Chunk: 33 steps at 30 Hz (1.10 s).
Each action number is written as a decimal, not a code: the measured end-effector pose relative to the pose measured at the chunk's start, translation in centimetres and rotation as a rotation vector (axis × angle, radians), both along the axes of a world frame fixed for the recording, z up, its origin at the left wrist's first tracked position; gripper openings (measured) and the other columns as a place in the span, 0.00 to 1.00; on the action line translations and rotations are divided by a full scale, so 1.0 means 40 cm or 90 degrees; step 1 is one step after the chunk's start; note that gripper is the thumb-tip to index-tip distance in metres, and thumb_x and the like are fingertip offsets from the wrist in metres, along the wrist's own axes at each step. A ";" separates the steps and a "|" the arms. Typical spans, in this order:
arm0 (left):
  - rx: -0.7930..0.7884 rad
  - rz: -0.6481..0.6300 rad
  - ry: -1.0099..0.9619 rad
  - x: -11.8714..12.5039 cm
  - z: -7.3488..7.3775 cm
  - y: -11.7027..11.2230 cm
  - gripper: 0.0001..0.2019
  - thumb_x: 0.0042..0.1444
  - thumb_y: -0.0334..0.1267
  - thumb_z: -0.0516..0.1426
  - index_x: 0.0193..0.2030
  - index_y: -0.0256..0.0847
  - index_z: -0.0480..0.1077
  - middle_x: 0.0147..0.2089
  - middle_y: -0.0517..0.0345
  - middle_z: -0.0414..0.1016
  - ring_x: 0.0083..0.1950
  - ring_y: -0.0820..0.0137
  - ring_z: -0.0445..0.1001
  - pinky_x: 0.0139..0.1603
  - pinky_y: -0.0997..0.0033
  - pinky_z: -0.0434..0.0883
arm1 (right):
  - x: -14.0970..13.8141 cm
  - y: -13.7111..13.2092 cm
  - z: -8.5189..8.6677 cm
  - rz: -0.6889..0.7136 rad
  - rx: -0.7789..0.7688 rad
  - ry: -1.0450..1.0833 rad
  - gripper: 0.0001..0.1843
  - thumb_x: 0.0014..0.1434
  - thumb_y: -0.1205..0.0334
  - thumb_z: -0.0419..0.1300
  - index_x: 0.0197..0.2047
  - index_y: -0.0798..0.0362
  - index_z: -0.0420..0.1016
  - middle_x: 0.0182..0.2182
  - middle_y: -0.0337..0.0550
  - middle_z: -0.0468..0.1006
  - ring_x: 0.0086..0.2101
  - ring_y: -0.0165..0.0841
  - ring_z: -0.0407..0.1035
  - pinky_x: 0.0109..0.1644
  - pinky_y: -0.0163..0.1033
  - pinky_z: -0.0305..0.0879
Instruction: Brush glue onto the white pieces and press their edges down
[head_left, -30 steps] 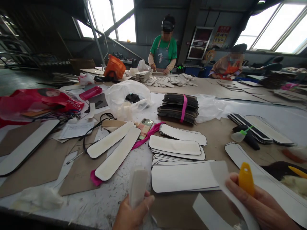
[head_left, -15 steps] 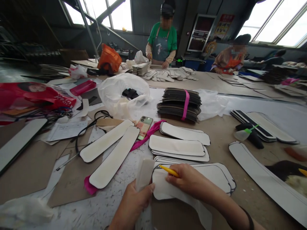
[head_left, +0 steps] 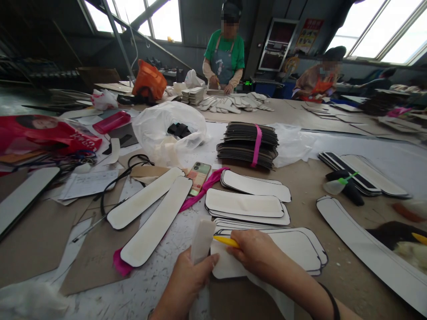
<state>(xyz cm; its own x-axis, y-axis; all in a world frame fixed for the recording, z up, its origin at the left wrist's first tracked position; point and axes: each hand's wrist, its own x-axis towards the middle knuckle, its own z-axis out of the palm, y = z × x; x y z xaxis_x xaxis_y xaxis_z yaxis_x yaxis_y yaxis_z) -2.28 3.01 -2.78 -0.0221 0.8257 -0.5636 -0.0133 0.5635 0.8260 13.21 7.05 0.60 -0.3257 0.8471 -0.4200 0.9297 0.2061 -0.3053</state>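
Note:
My left hand is closed around a whitish strip of sheet material, its thumb pressed near the edge of a white curved panel. In my right hand is a yellow pointed tool, its tip at the strip's right edge. The panel has a dark outline and lies on top of a fanned stack of similar panels. A loose pale sheet hangs below my right wrist. My right hand hides part of the panel, and the tool's rear end is inside my grip.
More white panels lie behind the stack. A bundle of dark pieces is tied with pink ribbon. A phone, a clear plastic bag and a green-tipped glue bottle are around. A co-worker stands across the table.
My right hand has moved left and slightly down, bringing the yellow tool's tip to the strip's edge. My left hand keeps its hold on the strip. The view has shifted slightly.

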 end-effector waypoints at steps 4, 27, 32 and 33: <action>0.013 0.019 0.038 0.010 -0.009 0.000 0.14 0.39 0.46 0.59 0.23 0.37 0.63 0.11 0.69 0.58 0.16 0.77 0.54 0.19 0.76 0.48 | 0.049 -0.036 0.013 -0.023 -0.001 -0.011 0.09 0.56 0.57 0.54 0.34 0.52 0.72 0.31 0.46 0.77 0.32 0.39 0.70 0.31 0.36 0.55; 0.005 0.037 0.154 0.002 -0.072 -0.006 0.18 0.34 0.51 0.61 0.17 0.39 0.61 0.09 0.65 0.58 0.15 0.75 0.56 0.18 0.74 0.54 | 0.260 -0.123 -0.014 -0.257 0.164 -0.210 0.07 0.60 0.64 0.50 0.33 0.52 0.68 0.33 0.45 0.75 0.34 0.39 0.70 0.31 0.37 0.57; 0.014 0.054 0.109 0.011 -0.064 -0.009 0.16 0.35 0.48 0.61 0.18 0.40 0.61 0.09 0.66 0.58 0.14 0.76 0.55 0.18 0.76 0.52 | 0.283 -0.129 -0.040 -0.240 0.158 -0.188 0.06 0.59 0.63 0.50 0.34 0.50 0.68 0.34 0.45 0.74 0.35 0.39 0.70 0.33 0.39 0.59; 0.018 0.054 0.097 0.013 -0.061 -0.008 0.16 0.35 0.48 0.61 0.18 0.40 0.61 0.09 0.66 0.58 0.14 0.77 0.55 0.17 0.76 0.52 | 0.286 -0.129 -0.050 -0.238 0.164 -0.186 0.06 0.59 0.63 0.50 0.34 0.50 0.68 0.34 0.45 0.74 0.35 0.40 0.70 0.33 0.39 0.59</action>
<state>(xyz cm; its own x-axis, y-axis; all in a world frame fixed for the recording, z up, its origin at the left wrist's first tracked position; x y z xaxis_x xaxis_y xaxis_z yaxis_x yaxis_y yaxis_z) -1.76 2.69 -5.23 -0.1765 0.8325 -0.5252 0.0669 0.5425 0.8374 24.67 1.88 -1.40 0.1167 0.9704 -0.2114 0.9927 -0.1208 -0.0064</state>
